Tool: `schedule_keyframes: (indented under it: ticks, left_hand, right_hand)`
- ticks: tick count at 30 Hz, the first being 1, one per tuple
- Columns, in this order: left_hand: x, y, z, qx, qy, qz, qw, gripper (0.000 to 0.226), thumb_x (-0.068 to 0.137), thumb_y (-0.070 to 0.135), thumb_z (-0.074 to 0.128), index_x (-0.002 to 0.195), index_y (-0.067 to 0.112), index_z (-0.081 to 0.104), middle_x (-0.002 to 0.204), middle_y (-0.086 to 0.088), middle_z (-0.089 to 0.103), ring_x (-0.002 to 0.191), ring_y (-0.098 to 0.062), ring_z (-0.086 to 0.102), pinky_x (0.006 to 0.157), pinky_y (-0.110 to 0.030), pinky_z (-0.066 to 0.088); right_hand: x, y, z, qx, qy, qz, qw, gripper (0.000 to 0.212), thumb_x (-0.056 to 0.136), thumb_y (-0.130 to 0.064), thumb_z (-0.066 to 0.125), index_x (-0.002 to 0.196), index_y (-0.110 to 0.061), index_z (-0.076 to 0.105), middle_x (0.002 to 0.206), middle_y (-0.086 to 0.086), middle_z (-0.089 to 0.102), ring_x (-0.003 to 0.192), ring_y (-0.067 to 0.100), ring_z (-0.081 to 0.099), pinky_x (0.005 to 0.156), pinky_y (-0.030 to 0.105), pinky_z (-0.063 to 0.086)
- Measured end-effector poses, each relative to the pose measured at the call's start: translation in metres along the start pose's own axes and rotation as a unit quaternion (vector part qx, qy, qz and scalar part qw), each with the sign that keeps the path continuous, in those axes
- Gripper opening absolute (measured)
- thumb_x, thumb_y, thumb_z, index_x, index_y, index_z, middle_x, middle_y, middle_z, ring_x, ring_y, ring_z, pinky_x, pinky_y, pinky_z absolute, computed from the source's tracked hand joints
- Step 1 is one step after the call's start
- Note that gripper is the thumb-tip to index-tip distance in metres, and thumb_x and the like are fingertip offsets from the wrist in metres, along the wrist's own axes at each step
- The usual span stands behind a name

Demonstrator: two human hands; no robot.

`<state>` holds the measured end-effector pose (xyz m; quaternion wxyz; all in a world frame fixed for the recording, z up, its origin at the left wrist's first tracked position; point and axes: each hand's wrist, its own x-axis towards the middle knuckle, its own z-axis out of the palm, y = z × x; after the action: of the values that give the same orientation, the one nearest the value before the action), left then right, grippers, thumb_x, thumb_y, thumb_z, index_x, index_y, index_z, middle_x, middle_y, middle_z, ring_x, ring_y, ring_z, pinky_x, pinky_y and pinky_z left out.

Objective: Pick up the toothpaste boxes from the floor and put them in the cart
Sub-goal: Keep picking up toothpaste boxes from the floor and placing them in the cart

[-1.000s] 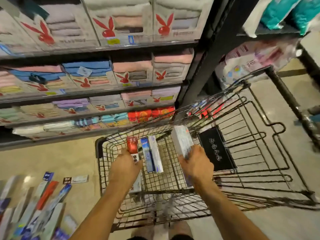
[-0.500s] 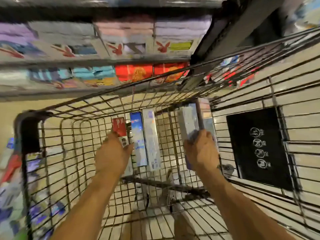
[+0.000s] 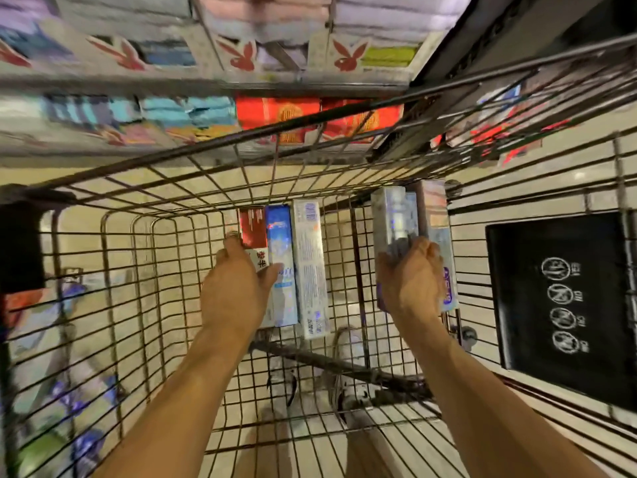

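Observation:
Both my arms reach down into the wire cart (image 3: 131, 270). My left hand (image 3: 238, 284) grips a red and white toothpaste box (image 3: 252, 232) low at the cart's bottom, right beside a blue box (image 3: 281, 257) and a silver box (image 3: 310, 267) that lie there side by side. My right hand (image 3: 412, 281) holds a pale silver box (image 3: 393, 219), with another pale box (image 3: 436, 229) behind it; which of these two the hand grips I cannot tell. More toothpaste boxes (image 3: 69, 401) lie blurred on the floor, seen through the cart's left wall.
A black plastic panel with white symbols (image 3: 558, 298) is on the cart's right side. Shelves of towel packs (image 3: 241, 56) and red boxes (image 3: 279, 115) stand beyond the cart. My feet in pale shoes (image 3: 348, 374) show through the cart bottom on the tiled floor.
My head has dropped closer to the cart. Both hands have gone deeper into the cart with their boxes, the left one down beside the blue and silver boxes.

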<state>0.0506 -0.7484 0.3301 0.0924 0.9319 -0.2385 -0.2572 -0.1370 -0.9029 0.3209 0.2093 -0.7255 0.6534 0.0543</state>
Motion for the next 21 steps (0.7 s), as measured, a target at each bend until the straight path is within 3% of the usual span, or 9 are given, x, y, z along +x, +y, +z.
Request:
schedule_keyframes:
  ticks: [4,10,13,17,21]
  left_hand:
    - [-0.004,0.004,-0.005,-0.005,-0.002,0.004,1.000,0.056,0.087,0.045,0.072,0.118,0.008,0.043,0.103,-0.013,0.061,0.087,-0.034,0.063,0.063,-0.034,0.043]
    - [-0.032,0.024,-0.047,0.006,0.011,0.009,1.000,0.043,0.092,0.033,0.065,0.119,0.007,0.045,0.103,-0.015,0.060,0.084,-0.034,0.062,0.061,-0.038,0.048]
    - [-0.059,0.043,-0.089,0.053,0.019,0.028,0.998,0.040,0.094,0.039,0.058,0.120,0.011,0.046,0.103,-0.010,0.059,0.086,-0.029,0.062,0.062,-0.036,0.049]
    - [-0.109,0.078,-0.163,0.123,0.037,0.070,0.989,0.041,0.094,0.045,0.053,0.124,0.017,0.047,0.110,-0.005,0.060,0.099,-0.026,0.061,0.074,-0.037,0.048]
    - [-0.160,0.115,-0.247,0.172,0.111,0.103,0.973,0.045,0.091,0.051,0.052,0.124,0.021,0.050,0.112,-0.004,0.063,0.103,-0.025,0.062,0.086,-0.040,0.049]
  right_hand:
    - [0.000,0.001,-0.006,0.008,0.006,-0.002,1.000,0.059,0.092,-0.041,0.064,0.139,-0.010,0.044,0.136,0.015,0.053,0.124,0.034,0.051,0.101,0.047,0.049]
    - [-0.014,-0.015,-0.051,-0.057,0.005,-0.077,0.995,0.039,0.091,-0.034,0.066,0.120,-0.013,0.051,0.116,0.013,0.059,0.105,0.033,0.059,0.077,0.045,0.053]
    - [-0.028,-0.030,-0.101,-0.058,-0.022,-0.116,0.991,0.038,0.092,-0.035,0.062,0.122,-0.015,0.052,0.116,0.010,0.059,0.104,0.033,0.058,0.078,0.045,0.054]
    - [-0.056,-0.057,-0.185,-0.062,-0.027,-0.208,0.976,0.033,0.093,-0.041,0.058,0.117,-0.019,0.055,0.114,0.007,0.060,0.105,0.030,0.058,0.080,0.039,0.050]
    - [-0.097,-0.093,-0.283,-0.100,-0.004,-0.318,0.943,0.042,0.095,-0.047,0.057,0.125,-0.018,0.053,0.114,0.007,0.060,0.108,0.031,0.058,0.083,0.042,0.050]
